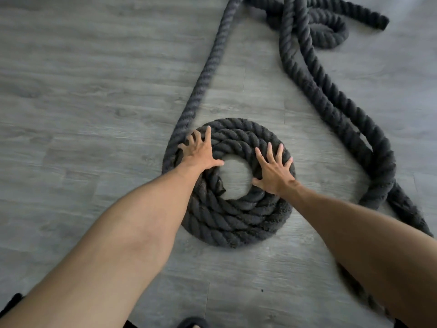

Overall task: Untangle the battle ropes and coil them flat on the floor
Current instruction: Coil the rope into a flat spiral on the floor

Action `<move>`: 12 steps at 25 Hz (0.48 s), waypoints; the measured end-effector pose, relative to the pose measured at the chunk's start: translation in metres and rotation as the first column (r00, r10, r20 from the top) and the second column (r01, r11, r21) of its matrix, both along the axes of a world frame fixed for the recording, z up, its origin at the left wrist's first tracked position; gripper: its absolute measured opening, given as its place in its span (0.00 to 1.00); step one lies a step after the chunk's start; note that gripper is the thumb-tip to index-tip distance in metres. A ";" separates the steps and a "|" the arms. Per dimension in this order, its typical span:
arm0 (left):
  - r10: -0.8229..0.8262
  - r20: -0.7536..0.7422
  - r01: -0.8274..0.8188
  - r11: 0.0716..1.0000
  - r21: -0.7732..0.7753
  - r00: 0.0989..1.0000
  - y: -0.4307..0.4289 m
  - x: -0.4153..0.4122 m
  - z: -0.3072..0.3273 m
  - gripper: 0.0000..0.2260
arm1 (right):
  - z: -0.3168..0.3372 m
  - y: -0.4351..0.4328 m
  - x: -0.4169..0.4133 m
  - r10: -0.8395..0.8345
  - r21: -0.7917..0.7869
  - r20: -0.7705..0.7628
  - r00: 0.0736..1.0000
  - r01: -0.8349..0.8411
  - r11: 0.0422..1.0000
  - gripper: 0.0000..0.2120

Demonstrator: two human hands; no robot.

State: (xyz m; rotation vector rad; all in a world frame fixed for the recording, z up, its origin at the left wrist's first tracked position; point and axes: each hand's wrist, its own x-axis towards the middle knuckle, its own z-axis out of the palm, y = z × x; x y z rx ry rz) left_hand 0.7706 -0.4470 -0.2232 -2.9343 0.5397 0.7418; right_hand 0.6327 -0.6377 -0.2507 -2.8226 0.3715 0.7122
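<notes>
A thick black battle rope lies on the grey floor. Part of it forms a flat round coil point(231, 223) of about three turns with a bare hole in the middle. My left hand point(199, 152) presses flat on the coil's upper left, fingers spread. My right hand point(275, 170) presses flat on the coil's right side, fingers spread too. Neither hand grips the rope. From the coil's left edge a straight length of rope point(205, 74) runs away to the top. A loose tangle of rope point(307, 22) lies at the top right.
Long loose loops of rope point(335, 102) curve down the right side and pass under my right forearm. The floor is grey wood-look plank point(82, 91). A dark object point(191, 323) shows at the bottom edge.
</notes>
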 end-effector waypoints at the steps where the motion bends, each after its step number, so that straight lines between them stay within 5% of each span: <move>1: -0.031 0.001 0.031 0.999 0.022 1.000 -0.001 0.008 -0.002 0.55 | 0.000 -0.008 0.012 0.029 -0.009 0.004 1.000 -0.029 1.000 0.50; 7: -0.188 -0.035 0.191 0.970 0.148 0.982 0.001 0.051 0.006 0.50 | 0.001 0.001 0.041 -0.042 -0.051 0.116 0.992 0.049 0.997 0.45; 9: -0.165 -0.036 0.168 0.977 0.134 0.986 -0.003 0.052 0.007 0.47 | -0.001 0.019 0.026 -0.189 -0.090 0.185 0.964 0.209 0.974 0.43; 12: -0.058 -0.089 0.062 0.997 0.050 0.994 -0.006 0.050 0.008 0.42 | -0.001 0.049 0.005 -0.498 -0.065 0.095 0.862 0.504 0.861 0.46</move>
